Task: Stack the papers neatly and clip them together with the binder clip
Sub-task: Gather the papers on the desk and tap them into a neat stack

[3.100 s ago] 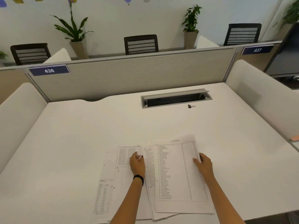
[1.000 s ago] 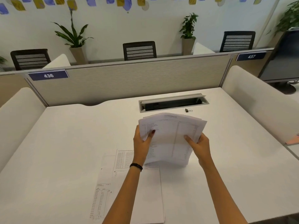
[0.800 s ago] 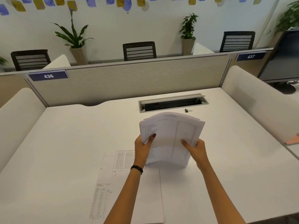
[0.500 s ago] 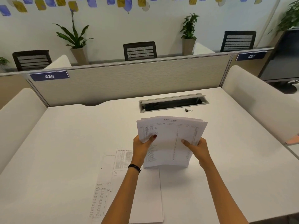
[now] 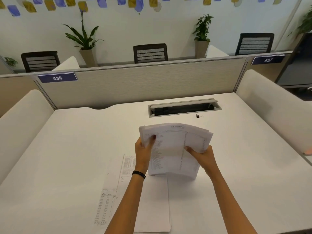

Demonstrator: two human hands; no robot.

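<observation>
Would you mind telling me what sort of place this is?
Most likely an open-plan office: a white desk enclosed by a grey fabric partition, blue numbered station plates, and black mesh-backed office chairs at the row beyond.

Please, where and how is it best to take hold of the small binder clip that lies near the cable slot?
Probably by its black body, pinched from above. The binder clip lies on the desk with its wire handles pointing right, so the body is the more solid part to pinch. Both hands hold the paper stack, so one must let go first.
</observation>
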